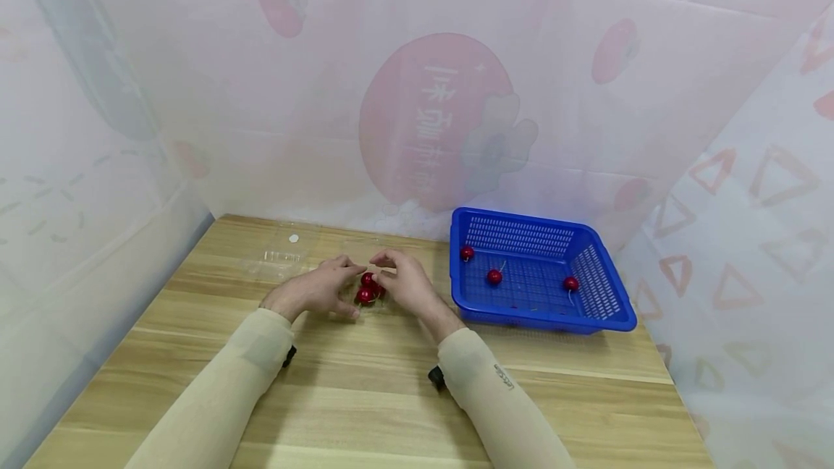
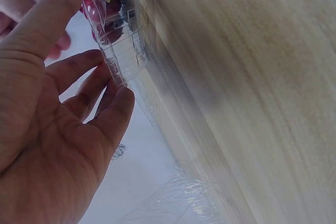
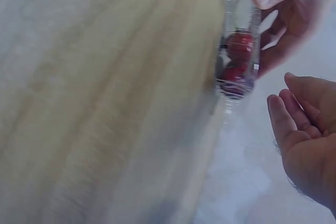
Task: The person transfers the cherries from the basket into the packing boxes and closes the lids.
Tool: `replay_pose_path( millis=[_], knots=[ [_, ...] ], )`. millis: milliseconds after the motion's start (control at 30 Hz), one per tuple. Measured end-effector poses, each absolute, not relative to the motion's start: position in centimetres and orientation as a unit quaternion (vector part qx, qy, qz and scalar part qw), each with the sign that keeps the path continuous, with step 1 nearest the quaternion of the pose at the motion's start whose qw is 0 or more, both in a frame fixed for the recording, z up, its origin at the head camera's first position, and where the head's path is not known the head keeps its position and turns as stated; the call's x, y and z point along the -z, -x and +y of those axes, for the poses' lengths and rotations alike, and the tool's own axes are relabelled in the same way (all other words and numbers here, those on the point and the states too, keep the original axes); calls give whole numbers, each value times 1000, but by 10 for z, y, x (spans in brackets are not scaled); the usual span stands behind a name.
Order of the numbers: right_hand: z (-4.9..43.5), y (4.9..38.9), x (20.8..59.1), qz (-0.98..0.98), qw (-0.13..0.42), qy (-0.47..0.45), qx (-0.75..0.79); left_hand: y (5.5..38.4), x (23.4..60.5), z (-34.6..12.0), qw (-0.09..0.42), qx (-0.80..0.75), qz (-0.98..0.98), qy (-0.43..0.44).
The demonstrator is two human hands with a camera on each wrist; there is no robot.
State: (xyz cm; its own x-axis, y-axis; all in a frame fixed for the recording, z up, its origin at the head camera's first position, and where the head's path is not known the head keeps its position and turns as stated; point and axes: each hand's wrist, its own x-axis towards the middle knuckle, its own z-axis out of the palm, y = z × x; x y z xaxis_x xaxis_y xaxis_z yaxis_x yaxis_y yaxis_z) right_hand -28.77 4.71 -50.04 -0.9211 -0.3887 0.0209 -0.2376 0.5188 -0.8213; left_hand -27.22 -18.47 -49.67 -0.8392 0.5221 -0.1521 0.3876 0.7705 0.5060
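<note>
Red cherries (image 1: 365, 296) with stems sit clustered in a small clear plastic box (image 2: 116, 51) on the table. Around the box's left end my left hand (image 1: 316, 289) spreads, thumb on the near side and fingers curled at the far rim, holding it. In the left wrist view, fingertips (image 2: 125, 95) meet the clear wall. My right hand (image 1: 410, 286) hovers over the right end of the box, fingers loosely bent. The right wrist view shows that hand (image 3: 310, 140) apart from the box, with nothing visible between thumb and fingers.
To the right stands a blue perforated basket (image 1: 521, 216) with a few cherries (image 1: 494, 277) spread on its bottom. A clear plastic piece with a round white sticker (image 1: 294, 239) lies at the back left. Printed sheeting (image 1: 313, 93) hangs behind the wooden table (image 1: 352, 396).
</note>
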Motion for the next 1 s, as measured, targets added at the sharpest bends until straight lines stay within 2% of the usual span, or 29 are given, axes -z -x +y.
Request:
replay_pose_path(
  millis=[233,467,1000],
  knots=[
    [55,284,477,855,67,195,476,272,497,-185,142,-231,931,-246],
    [74,281,458,865,28,204,458,272,497,-184,141,-227,931,-248],
    [135,281,442,902,-8,164,399,271,497,-183,143,-231,931,-245]
  ],
)
